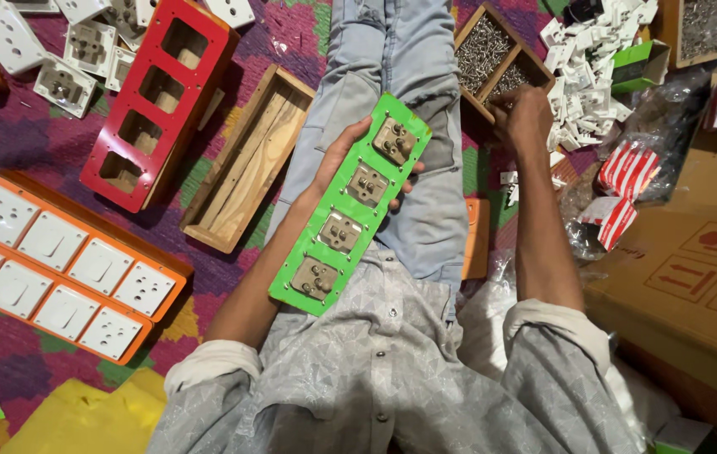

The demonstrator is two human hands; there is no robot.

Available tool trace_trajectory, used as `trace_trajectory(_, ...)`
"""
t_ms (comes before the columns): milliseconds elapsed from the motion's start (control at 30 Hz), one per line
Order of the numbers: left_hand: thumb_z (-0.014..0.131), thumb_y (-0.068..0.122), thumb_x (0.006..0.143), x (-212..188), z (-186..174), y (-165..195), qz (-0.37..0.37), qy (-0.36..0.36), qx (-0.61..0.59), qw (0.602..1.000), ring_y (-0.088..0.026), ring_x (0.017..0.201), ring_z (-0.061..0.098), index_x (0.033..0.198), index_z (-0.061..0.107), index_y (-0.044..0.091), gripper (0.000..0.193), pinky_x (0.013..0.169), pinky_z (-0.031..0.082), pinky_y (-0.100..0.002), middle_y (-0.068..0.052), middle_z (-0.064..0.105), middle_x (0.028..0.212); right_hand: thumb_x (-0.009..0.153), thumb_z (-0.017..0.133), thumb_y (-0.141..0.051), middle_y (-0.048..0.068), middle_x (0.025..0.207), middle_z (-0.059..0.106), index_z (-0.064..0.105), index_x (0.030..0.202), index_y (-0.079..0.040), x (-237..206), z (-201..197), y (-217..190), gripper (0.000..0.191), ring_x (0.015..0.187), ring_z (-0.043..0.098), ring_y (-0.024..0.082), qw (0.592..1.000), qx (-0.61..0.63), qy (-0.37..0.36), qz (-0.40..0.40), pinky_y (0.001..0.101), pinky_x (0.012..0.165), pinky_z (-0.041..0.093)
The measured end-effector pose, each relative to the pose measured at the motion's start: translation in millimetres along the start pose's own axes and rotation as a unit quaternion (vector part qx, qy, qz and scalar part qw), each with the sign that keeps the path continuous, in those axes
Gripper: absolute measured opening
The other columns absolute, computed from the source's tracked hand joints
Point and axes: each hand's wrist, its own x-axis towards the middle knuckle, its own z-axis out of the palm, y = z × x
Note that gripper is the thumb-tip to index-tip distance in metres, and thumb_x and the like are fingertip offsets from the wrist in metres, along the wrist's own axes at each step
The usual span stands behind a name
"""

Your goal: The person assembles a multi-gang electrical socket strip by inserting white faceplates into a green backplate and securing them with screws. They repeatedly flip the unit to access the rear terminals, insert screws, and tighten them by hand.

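Note:
My left hand point(337, 160) holds a long green plate point(337, 261) from beneath, over my lap; its back faces up with several beige socket backs fitted in a row. My right hand point(525, 113) reaches out to a wooden box of small screws point(493, 50) at the upper right, fingers bunched at the box's near edge. Whether a screw is pinched between them I cannot tell.
A red plate on a wooden box point(157, 92) and an empty wooden box point(245, 160) lie at the left. An orange board with white switches and sockets point(56, 269) sits lower left. Loose white parts point(585, 59), red-striped packets point(627, 172) and a cardboard carton point(695, 277) crowd the right.

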Motion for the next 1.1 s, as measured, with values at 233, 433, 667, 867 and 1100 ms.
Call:
trace_trajectory(233, 0.046, 0.062, 0.102, -1, 2, 0, -0.002, 0.017, -0.002, 1.000, -0.038, 0.098, 0.072, 0.145, 0.054, 0.004, 0.073, 0.076, 0.060, -0.051, -0.027, 0.065, 0.127, 0.088, 0.083, -0.023, 0.015, 0.091, 0.075, 0.081, 0.102, -0.010, 3, -1, -2, 0.019, 0.076, 0.071, 0.032, 0.999, -0.033, -0.019, 0.003, 0.0434, 0.069, 0.055)
trace_trajectory(433, 0.046, 0.062, 0.103, -1, 3, 0, 0.008, 0.017, 0.007, 1.000, -0.038, 0.097, 0.072, 0.146, 0.053, 0.003, 0.073, 0.075, 0.060, -0.050, -0.027, 0.065, 0.126, 0.083, 0.080, -0.019, 0.017, 0.091, 0.073, 0.075, 0.094, -0.005, 14, 7, 15, 0.018, 0.081, 0.068, 0.036, 0.998, -0.042, -0.034, -0.016, 0.0468, 0.069, 0.053)
trace_trajectory(667, 0.046, 0.061, 0.103, -1, 0, 0, 0.014, 0.013, 0.020, 1.000, -0.038, 0.096, 0.071, 0.145, 0.053, 0.005, 0.070, 0.075, 0.060, -0.050, -0.026, 0.066, 0.124, 0.091, 0.077, -0.004, 0.008, 0.091, 0.074, 0.066, 0.092, -0.004, -1, 18, 5, 0.011, 0.080, 0.069, 0.015, 0.888, 0.422, 0.154, 0.099, 0.0296, 0.074, 0.056)
trace_trajectory(867, 0.046, 0.062, 0.102, 0, -2, 1, 0.010, 0.022, 0.026, 0.999, -0.038, 0.096, 0.071, 0.146, 0.054, 0.005, 0.073, 0.075, 0.060, -0.050, -0.026, 0.066, 0.124, 0.091, 0.082, -0.005, 0.006, 0.091, 0.072, 0.071, 0.100, -0.004, -48, 1, -62, 0.015, 0.077, 0.067, 0.012, 0.751, 0.630, 0.131, 0.152, 0.0247, 0.069, 0.054)
trace_trajectory(1100, 0.045, 0.063, 0.102, 0, -2, 1, 0.008, 0.026, 0.018, 0.999, -0.039, 0.096, 0.072, 0.144, 0.055, 0.005, 0.072, 0.076, 0.061, -0.051, -0.027, 0.067, 0.124, 0.096, 0.073, -0.002, 0.006, 0.099, 0.075, 0.074, 0.112, 0.001, -89, -31, -154, 0.016, 0.086, 0.072, 0.012, 0.850, 0.518, 0.040, 0.089, 0.0252, 0.080, 0.061)
